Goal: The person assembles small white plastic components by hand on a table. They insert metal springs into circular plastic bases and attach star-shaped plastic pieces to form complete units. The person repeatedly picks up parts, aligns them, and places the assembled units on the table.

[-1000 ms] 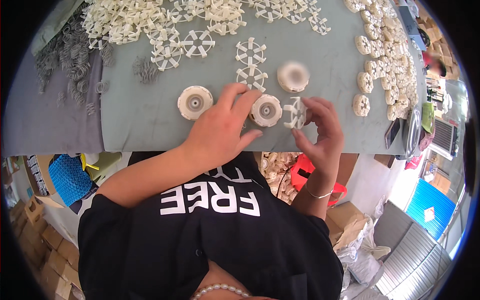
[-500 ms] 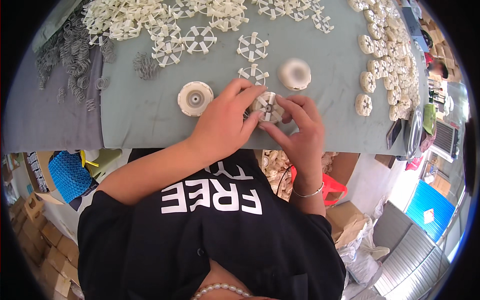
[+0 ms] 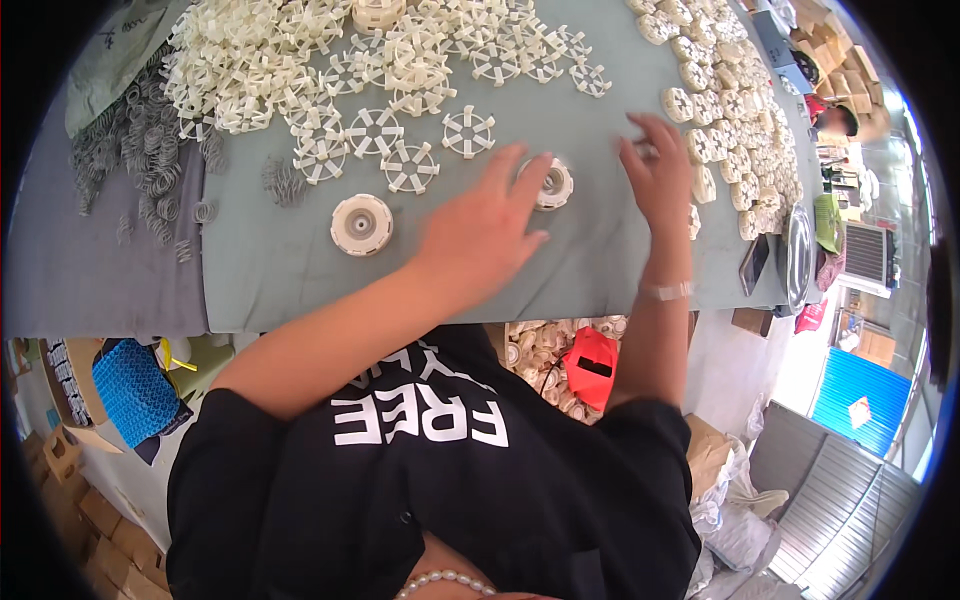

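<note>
My left hand [image 3: 475, 235] reaches over the table with its fingers stretched out. Its fingertips are at the left edge of a round cream plastic piece [image 3: 553, 186] with a hollow centre; whether they touch it I cannot tell. Farther right, my right hand [image 3: 657, 178] is raised with thumb and fingers apart, slightly blurred, beside the rows of spoked discs [image 3: 704, 146]. A second round cream piece [image 3: 361, 225] with a recessed middle lies left of my left hand. Beyond that hand are loose white six-armed rings [image 3: 468, 132], with one more [image 3: 410, 167] nearer the left round piece.
A large heap of white rings [image 3: 250, 75] covers the far left. Dark coil springs [image 3: 155, 150] lie beside it, with a spring clump [image 3: 285, 183] nearer. A phone [image 3: 754, 264] and a metal tray [image 3: 798, 258] sit at the right edge. Below the table is a box of cream parts [image 3: 535, 350].
The spoked disc has left my hands, which have moved apart. My right hand has gone right toward the disc rows; my left reaches to the right-hand round piece. The view has shifted.
</note>
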`<state>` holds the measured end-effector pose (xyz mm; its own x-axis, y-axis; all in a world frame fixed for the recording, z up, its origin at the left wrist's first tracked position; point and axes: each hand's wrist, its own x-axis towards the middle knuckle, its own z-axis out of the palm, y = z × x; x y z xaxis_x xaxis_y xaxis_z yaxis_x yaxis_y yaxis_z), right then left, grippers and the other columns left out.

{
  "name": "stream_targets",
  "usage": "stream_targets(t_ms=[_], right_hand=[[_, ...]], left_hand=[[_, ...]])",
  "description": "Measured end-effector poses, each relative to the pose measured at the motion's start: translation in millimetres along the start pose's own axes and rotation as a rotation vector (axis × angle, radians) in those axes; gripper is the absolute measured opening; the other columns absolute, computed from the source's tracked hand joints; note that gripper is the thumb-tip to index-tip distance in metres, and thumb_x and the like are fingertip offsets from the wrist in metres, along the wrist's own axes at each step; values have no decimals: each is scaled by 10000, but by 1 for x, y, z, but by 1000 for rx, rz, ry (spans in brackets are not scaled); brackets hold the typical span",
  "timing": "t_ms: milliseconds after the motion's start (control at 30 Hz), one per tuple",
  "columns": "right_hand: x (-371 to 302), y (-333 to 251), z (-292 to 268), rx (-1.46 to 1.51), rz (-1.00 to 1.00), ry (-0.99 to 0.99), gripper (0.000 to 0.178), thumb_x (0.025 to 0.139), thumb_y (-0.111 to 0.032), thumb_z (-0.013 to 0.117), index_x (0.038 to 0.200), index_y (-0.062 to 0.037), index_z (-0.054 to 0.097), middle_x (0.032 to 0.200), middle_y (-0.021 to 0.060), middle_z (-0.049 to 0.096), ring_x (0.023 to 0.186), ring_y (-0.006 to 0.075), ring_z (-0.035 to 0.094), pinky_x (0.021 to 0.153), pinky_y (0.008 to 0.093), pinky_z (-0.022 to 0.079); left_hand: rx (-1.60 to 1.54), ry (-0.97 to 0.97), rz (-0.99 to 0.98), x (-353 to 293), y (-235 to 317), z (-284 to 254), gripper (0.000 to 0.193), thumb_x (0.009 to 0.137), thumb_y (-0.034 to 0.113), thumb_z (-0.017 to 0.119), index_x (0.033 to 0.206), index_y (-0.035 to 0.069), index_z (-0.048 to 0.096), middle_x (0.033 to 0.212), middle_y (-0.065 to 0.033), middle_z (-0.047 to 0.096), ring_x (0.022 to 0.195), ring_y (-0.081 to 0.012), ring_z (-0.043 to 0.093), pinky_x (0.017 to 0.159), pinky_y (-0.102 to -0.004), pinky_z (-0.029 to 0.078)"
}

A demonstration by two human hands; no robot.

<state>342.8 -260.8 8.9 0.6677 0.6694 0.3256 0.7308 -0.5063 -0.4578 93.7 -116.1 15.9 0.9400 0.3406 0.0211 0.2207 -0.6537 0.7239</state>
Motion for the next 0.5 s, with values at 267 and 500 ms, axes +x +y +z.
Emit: stream_targets(t_ms=[267, 500], right_hand=[[56, -16, 53, 74, -27, -50, 304, 959, -318, 744, 1081, -40, 754, 914, 119, 735, 773, 231, 686, 670, 362, 539], [-84, -59, 16, 235, 346, -300, 276, 1016, -283, 682, 1104, -26, 730, 702, 57, 651, 599, 179, 587, 609, 326, 484]], left_hand=[[0, -98, 104, 16, -29, 13, 709, 861, 231, 816, 1498, 127, 522, 1392, -114, 610, 1163, -352, 672, 927, -443, 580], [-169, -182, 86, -73, -44, -16, 730, 802, 202, 863, 1471, 157, 575, 1438, -121, 607, 1214, -350, 654, 976, -428, 568]])
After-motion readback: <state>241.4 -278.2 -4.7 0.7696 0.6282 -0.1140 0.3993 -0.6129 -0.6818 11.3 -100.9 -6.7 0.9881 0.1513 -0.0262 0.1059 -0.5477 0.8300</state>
